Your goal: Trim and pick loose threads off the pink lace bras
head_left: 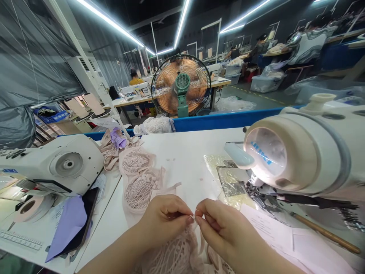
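Observation:
My left hand (171, 215) and my right hand (215, 224) meet fingertip to fingertip above the table's front edge. Each pinches thumb against forefinger on a small pale bit of the beige lace bra (176, 253), whose cup hangs below them; the exact bit is too small to make out. Further up the table, left of my hands, more lace bra cups (142, 188) lie flat. Beige straps (111, 152) with a purple strip are heaped behind these cups.
A sewing machine (302, 148) stands at right, its lamp lit, with a wooden-handled tool (325, 232) and paper sheets (268, 224) in front. Another sewing machine (57, 163) is at left, near a tape roll (35, 207) and dark tablet (88, 213). A large fan (182, 85) faces me beyond the table.

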The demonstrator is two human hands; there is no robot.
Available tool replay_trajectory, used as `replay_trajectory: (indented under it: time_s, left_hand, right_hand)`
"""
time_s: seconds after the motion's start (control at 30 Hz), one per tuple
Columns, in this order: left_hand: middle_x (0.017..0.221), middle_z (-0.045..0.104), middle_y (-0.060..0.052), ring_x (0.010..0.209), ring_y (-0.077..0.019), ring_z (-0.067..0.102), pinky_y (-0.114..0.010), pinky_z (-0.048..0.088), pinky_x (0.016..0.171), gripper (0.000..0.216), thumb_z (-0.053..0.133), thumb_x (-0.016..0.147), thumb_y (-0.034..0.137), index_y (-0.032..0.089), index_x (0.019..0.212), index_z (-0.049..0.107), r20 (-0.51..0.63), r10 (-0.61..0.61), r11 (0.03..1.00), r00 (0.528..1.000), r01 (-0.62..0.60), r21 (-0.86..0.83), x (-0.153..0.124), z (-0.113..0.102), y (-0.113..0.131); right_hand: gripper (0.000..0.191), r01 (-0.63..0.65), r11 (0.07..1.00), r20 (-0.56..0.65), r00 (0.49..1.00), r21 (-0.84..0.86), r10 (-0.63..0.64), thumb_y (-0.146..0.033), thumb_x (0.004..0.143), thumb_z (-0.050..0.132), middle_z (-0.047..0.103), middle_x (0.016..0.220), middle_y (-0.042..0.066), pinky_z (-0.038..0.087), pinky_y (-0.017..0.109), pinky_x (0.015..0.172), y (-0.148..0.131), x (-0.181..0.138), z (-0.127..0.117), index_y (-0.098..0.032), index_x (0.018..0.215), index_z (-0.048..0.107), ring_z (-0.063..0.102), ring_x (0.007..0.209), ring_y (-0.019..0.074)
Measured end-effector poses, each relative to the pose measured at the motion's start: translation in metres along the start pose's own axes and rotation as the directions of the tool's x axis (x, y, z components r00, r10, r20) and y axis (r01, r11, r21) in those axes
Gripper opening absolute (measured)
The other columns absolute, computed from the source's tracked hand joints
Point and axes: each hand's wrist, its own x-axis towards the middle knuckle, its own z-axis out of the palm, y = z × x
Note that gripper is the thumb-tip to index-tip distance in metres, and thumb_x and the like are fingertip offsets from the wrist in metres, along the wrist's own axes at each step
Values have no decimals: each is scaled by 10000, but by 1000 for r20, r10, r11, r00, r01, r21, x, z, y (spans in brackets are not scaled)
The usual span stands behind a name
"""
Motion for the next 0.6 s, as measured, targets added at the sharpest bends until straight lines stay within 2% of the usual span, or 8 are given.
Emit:
replay_trajectory:
  time_s: [0.23, 0.47, 0.6]
  left_hand:
    - [619, 634, -74, 568, -127, 549, -224, 416, 523, 114, 607, 696, 177, 109, 673, 695, 18, -52, 998, 998, 52, -42, 1, 1, 0]
    - [596, 617, -47, 550, -113, 527, -211, 393, 504, 85, 580, 663, 132, 123, 625, 656, -36, -58, 998, 998, 58, 7, 1, 5, -2]
    - [563, 581, -30, 511, -94, 484, -199, 368, 477, 75, 589, 642, 140, 118, 575, 614, -62, -97, 995, 993, 96, -16, 2, 5, -2]
  right_hand:
    - [130, 12, 998, -10, 1000, -59, -13, -188, 815, 377, 446, 508, -51, 301, 199, 435, 3, 0, 1, -206, 707, 447, 430, 459, 109]
    - [128, 15, 999, -21, 1000, -40, -16, -178, 807, 395, 431, 496, -54, 300, 200, 436, 3, 2, 3, -207, 694, 448, 424, 457, 109]
    - [111, -80, 996, 45, 996, 37, 79, -292, 842, 402, 436, 528, -54, 310, 220, 418, 3, 0, -10, -213, 880, 470, 432, 463, 126]
